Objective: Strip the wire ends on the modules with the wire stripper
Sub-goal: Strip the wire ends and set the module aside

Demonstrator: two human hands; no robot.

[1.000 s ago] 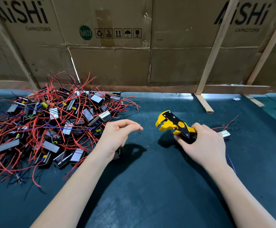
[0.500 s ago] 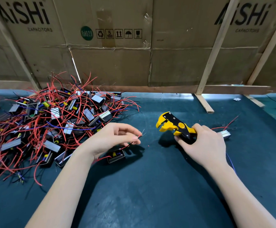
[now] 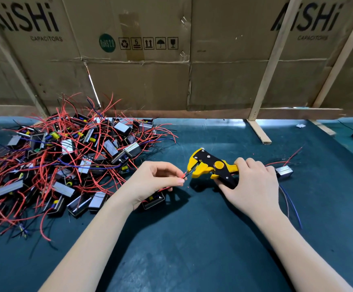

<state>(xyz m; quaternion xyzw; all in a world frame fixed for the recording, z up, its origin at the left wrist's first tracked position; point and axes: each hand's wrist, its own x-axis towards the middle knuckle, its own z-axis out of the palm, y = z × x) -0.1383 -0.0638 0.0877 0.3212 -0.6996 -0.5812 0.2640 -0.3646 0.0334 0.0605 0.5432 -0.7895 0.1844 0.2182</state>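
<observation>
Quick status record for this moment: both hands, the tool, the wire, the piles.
left hand: pinches red wire, tip at the tool's mouth
right hand: grips wire stripper
stripper mouth: open
module in work: on mat, under left hand
unstripped pile: left on the mat
lone module: right of the right hand

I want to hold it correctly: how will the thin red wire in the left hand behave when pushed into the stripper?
The red wire looks thin and curves like those in the pile, so it probably bends easily. The left hand pinches it near the tip, which likely keeps the short end straight. The module seems light and may drag along.
</observation>
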